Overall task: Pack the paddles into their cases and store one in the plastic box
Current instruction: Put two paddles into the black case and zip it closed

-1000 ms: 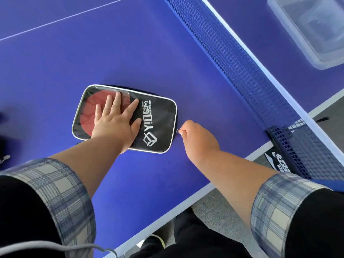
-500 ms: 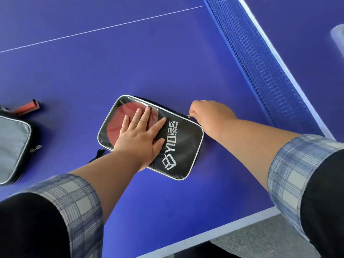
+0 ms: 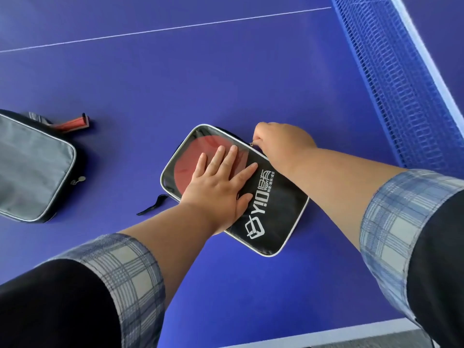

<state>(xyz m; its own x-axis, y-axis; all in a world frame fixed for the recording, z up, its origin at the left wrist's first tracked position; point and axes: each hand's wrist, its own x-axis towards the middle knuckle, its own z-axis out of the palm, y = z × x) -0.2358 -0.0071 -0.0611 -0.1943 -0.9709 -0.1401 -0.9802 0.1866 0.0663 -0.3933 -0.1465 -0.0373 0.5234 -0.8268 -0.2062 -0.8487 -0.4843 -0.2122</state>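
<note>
Black fabric with a clear window, the case [image 3: 263, 209] lies flat on the blue table [image 3: 200, 84], a red paddle [image 3: 193, 159] showing inside; the left hand [image 3: 221, 187] presses on it, fingers spread; the right hand [image 3: 281, 139] pinches the zipper pull [image 3: 251, 144] at its far edge; a grey case [image 3: 30, 169] lies far left, a paddle handle [image 3: 75, 123] beside it.

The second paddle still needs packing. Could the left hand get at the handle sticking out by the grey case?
Probably yes. The left hand lies flat on the black case, holding nothing, and bare table lies between it and the handle.
</note>
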